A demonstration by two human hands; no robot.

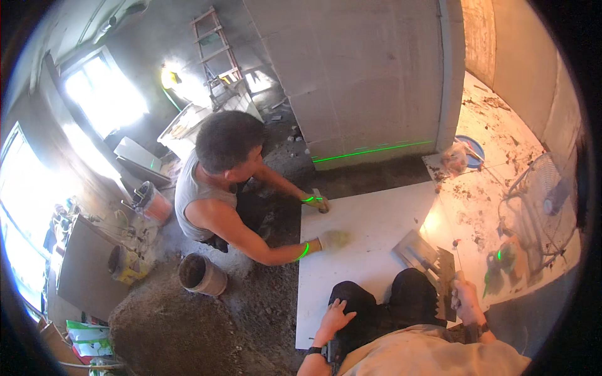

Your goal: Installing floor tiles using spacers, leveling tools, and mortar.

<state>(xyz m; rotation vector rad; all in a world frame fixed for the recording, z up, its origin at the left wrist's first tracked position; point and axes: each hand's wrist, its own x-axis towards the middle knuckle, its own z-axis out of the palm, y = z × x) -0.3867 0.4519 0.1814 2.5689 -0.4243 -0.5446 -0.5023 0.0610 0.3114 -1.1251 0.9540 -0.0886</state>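
Head view: right hand (467, 299) fingers clenched around notched trowel (446, 276) handle, left hand (337, 313) fingers spread on knee.

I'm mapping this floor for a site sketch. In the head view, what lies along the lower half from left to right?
Yellow-smeared bucket → dark round mortar bucket → co-worker's gloved hand on the large white floor tile → notched steel trowel in the right hand → floor fan with wire guard.

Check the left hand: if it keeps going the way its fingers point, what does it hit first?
Probably the white tile. The left hand rests by the knee at the tile's near edge, fingers pointing up the picture over it. Beyond lies bare tile, then the co-worker's gloved hand; depth is unclear.
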